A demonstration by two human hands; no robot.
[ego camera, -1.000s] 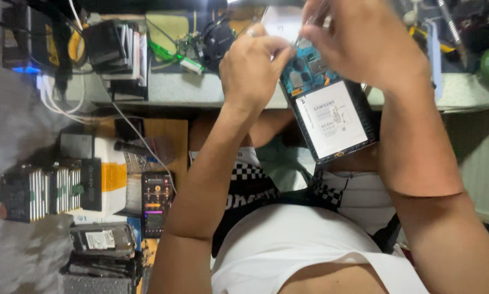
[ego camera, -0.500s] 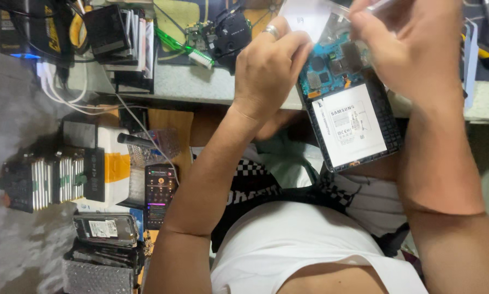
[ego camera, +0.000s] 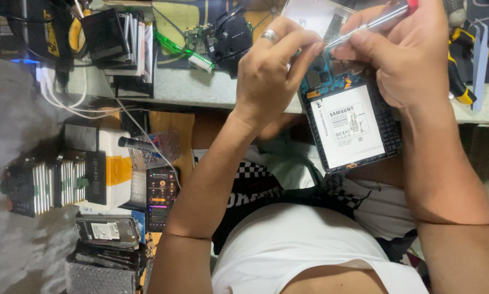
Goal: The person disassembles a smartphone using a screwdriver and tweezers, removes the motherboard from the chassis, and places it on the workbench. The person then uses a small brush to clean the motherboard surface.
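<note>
Left hand (ego camera: 274, 71) pinches the far edge of the opened tablet (ego camera: 350, 122), fingers curled tight, at the bench's near edge; right hand (ego camera: 405, 54) is clenched round a metal screwdriver (ego camera: 367, 24), tip down on the blue circuit board (ego camera: 329, 79)

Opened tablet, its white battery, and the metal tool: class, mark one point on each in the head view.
Opened tablet (ego camera: 389, 128), head view, dark right frame edge.
White battery (ego camera: 349, 128), head view, middle of its face.
Metal tool (ego camera: 372, 23), head view, mid-shaft.
</note>
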